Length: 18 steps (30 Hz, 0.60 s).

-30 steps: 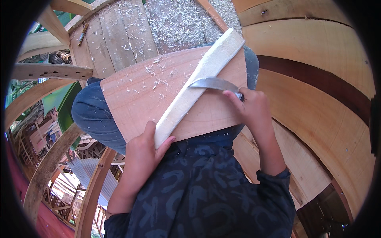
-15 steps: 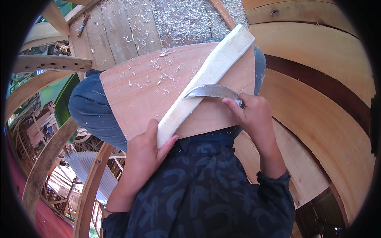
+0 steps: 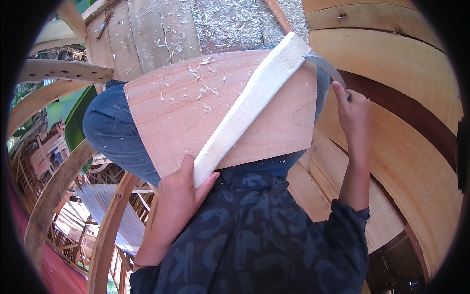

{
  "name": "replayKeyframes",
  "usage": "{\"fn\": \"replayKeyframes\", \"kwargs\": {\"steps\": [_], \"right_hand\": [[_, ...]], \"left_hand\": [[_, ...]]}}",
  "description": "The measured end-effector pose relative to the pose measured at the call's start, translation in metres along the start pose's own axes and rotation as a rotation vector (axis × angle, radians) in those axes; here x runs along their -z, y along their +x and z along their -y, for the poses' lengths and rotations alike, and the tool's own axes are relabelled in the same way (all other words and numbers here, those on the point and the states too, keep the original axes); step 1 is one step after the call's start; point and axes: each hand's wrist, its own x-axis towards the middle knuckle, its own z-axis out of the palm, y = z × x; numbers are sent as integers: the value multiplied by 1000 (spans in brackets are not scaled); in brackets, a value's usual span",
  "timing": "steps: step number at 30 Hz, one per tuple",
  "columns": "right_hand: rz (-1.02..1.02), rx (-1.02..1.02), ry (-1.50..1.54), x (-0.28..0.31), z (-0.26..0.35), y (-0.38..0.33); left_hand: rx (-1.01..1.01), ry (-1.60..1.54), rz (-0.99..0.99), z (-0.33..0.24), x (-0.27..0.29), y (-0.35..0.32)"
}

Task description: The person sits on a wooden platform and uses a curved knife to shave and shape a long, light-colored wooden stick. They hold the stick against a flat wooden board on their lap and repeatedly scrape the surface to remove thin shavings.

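Note:
A pale, partly shaped piece of wood (image 3: 249, 105) lies slantwise across a flat reddish board (image 3: 171, 115) resting on my lap. My left hand (image 3: 185, 185) grips its near end, thumb on one side and fingers on the other. In my right hand (image 3: 354, 110) is a knife with a curved blade (image 3: 325, 66), closed round its handle, which the fingers mostly hide. The blade's tip is at the right edge of the wood, near its far end. Several thin shavings (image 3: 205, 90) are scattered over the board.
Many shavings cover the plank floor (image 3: 147, 36) ahead, where a small narrow tool (image 3: 104, 24) lies at the far left. Curved plank walls (image 3: 391, 63) rise close on my right. Wooden ribs (image 3: 63, 71) and a corrugated sheet (image 3: 110, 210) are to the left.
My right hand has moved away from me and to the right, taking the knife from the middle of the wood to its far end. My left hand keeps its hold.

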Motion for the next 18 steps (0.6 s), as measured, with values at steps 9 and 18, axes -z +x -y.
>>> {"fn": "replayKeyframes", "kwargs": {"steps": [9,18], "right_hand": [[217,283,19,-27,47,-55],[107,220,-51,-28,26,-35]], "left_hand": [[-23,-82,58,-1,4,6],[33,-32,43,-7,1,5]]}}
